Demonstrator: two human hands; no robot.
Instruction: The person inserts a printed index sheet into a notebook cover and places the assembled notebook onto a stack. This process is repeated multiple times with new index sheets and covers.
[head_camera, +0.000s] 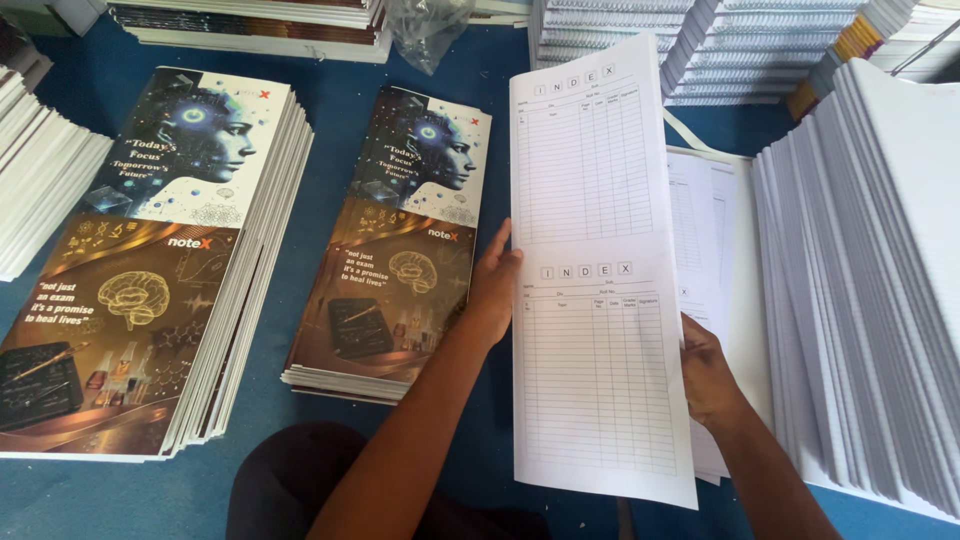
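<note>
Stacks everywhere on a blue surface (340, 130), seen from above. At far left, a pile of plain white page blocks (40, 190). Beside it, a tall stack of printed covers (150, 260): a pale robot-like profile on the upper half, a golden brain drawing on brown on the lower half. Further right, a lower stack of the same covers (390, 250), just beside the left hand. At the back edge, crumpled clear plastic (425, 30) and more white stacks (620, 30).

Centre frame: left hand (492, 290) pinching the left edge of a long white ruled form sheet (590, 300), fingers laid flat along the front of the paper. Sheet lifted and tilted, printed with two ruled tables, one above the other. Right hand (705, 375) gripping the lower right edge, fingers partly hidden behind the paper. Under and behind the sheet, a pile of matching form sheets (735, 250). At far right, a tall fanned stack of white page blocks (870, 300).

Judging by the pose: one sheet lifted off its pile, held between both hands, not yet set down anywhere. Next move likely calling for an even hold on both edges, to keep the thin paper from bending or creasing, and for squaring its edges with whatever receives it.
</note>
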